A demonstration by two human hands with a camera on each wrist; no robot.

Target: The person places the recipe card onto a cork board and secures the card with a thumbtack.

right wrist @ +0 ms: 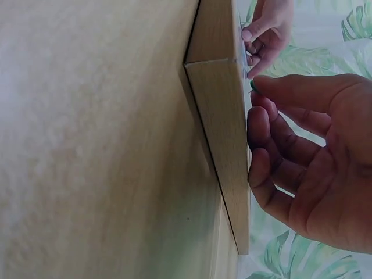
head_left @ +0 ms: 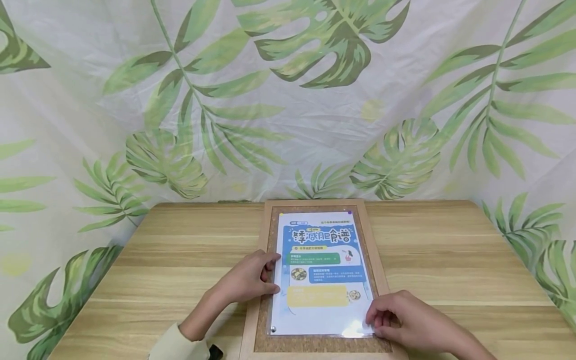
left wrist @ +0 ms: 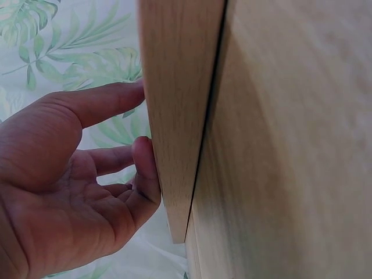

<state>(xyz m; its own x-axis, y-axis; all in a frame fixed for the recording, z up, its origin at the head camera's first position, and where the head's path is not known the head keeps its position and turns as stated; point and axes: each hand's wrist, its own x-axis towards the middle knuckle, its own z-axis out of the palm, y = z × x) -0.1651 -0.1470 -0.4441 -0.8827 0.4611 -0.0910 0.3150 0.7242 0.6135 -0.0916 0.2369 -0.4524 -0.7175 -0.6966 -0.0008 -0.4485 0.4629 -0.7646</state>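
Note:
A printed poster [head_left: 321, 320] with Chinese lettering lies on a wood-framed cork board [head_left: 263, 325]. My left hand [head_left: 249, 277] rests at the poster's left edge, thumb and index fingertips touching it; in the left wrist view the left hand [left wrist: 75, 186] reaches over the frame's side [left wrist: 180, 116]. At the poster's lower right corner, my right hand [head_left: 405, 320] pinches a small green thumbtack [right wrist: 253, 85] between thumb and index finger, its thin point showing. Other tacks sit at three corners: yellow [head_left: 281, 214] top left, purple [head_left: 349, 212] top right, a silvery one [head_left: 273, 329] bottom left.
The board lies on a wood-grain table [head_left: 450, 250], its top end by the far edge. Behind hangs a pale curtain [head_left: 315, 125] printed with green leaves. A small black object [head_left: 215, 352] shows beside the left sleeve [head_left: 180, 345].

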